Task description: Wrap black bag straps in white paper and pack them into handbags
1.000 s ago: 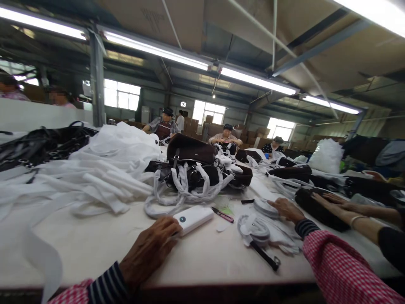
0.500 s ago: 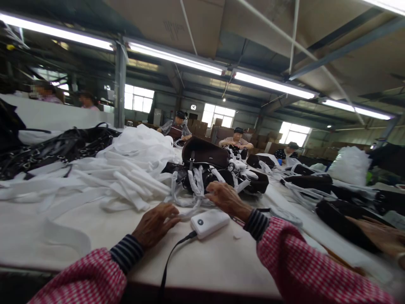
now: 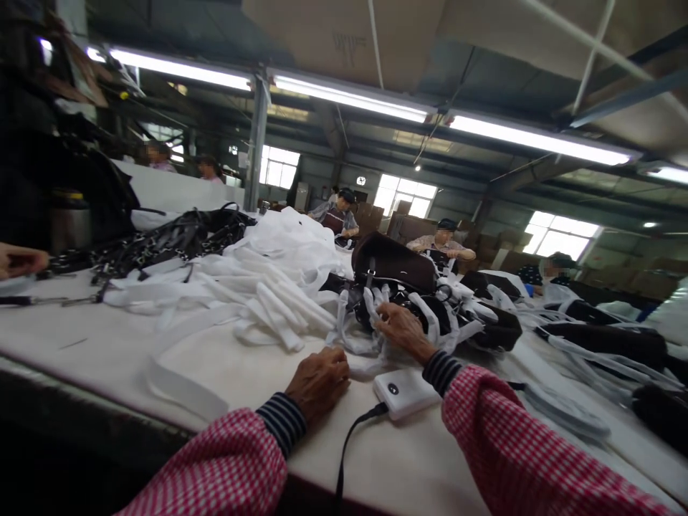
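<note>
My left hand [image 3: 321, 383] rests on the pale tabletop with its fingers curled in; whatever they hold, if anything, is hidden. My right hand [image 3: 404, 330] reaches farther forward, its thumb and fingers closed at a white-wrapped strap [image 3: 370, 304] of a dark bag [image 3: 395, 261]. This bag lies in a heap with other dark bags. Between my forearms sits a white power bank [image 3: 405, 393] with a black cable [image 3: 349, 437] plugged into it. Left of the bags spreads a big pile of white soft strips [image 3: 279, 251].
Black straps with metal buckles [image 3: 177, 233] are heaped at the left. Another person's hand [image 3: 21, 261] shows at the left edge. More dark bags [image 3: 607, 340] lie along the right. Several people sit working across the table. The table's front edge [image 3: 97, 390] runs below.
The view has swung left, so things sit farther right. My left hand's fingers have curled in. My right hand's fingers have closed at the wrapped strap. Another person's hand now shows at left.
</note>
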`<state>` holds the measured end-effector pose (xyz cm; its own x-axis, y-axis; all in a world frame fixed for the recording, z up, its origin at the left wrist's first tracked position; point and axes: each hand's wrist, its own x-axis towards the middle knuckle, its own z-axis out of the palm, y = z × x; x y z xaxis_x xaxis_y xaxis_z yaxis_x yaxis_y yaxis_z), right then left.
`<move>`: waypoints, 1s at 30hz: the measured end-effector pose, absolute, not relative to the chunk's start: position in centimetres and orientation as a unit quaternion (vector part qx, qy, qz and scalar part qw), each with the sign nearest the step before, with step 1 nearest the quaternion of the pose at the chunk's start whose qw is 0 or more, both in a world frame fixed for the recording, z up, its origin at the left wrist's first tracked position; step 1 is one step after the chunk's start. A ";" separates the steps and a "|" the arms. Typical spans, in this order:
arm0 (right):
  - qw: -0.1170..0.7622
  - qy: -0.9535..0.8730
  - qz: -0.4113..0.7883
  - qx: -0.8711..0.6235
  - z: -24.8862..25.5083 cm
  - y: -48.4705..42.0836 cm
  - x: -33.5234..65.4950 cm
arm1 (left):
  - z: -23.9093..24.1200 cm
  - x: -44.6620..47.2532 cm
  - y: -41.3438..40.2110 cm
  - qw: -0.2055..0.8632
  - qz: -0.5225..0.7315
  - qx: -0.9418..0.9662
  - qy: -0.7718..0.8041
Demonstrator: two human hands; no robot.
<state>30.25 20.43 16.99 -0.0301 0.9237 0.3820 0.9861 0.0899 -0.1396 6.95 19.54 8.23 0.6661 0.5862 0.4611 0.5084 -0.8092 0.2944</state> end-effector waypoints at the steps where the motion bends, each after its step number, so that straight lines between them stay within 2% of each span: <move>1: 0.200 -0.721 -0.101 -0.656 17.0 20.1 29.4 | 8.3 6.9 19.6 0.068 0.281 0.909 0.301; 4: 0.206 -0.762 -0.134 -0.600 16.9 19.1 26.5 | 8.8 6.6 19.4 0.054 0.304 0.902 0.302; 8: 0.169 -0.833 0.001 -0.527 15.5 18.3 23.5 | 10.6 4.5 17.1 0.018 0.332 0.895 0.298; 11: 0.150 -0.859 0.043 -0.488 13.8 17.4 22.6 | 12.1 0.3 15.0 -0.090 0.355 0.886 0.285; 13: 0.136 -0.868 0.050 -0.475 13.0 16.6 22.5 | 12.5 -4.0 14.5 -0.190 0.368 0.837 0.358; 15: 0.127 -0.871 0.063 -0.470 12.8 15.8 22.6 | 12.2 -8.9 15.2 -0.236 0.343 0.755 0.506; 16: 0.125 -0.871 0.068 -0.470 12.8 15.6 22.6 | 11.8 -11.3 16.0 -0.223 0.322 0.720 0.573; 18: 0.126 -0.866 0.068 -0.478 12.9 15.4 22.7 | 10.8 -15.3 17.8 -0.114 0.283 0.685 0.662; 19: 0.129 -0.862 0.065 -0.485 13.0 15.5 22.7 | 10.4 -16.7 18.7 -0.057 0.281 0.671 0.683; 22: 0.140 -0.854 0.058 -0.498 13.0 16.1 22.7 | 9.8 -18.5 20.5 0.007 0.304 0.657 0.689; 27: 0.156 -0.849 0.072 -0.499 13.4 17.2 22.2 | 13.1 -17.8 22.4 0.128 0.416 0.629 0.644; 30: 0.186 -0.836 0.095 -0.508 13.8 18.2 22.5 | 17.5 -17.6 24.0 0.142 0.544 0.561 0.608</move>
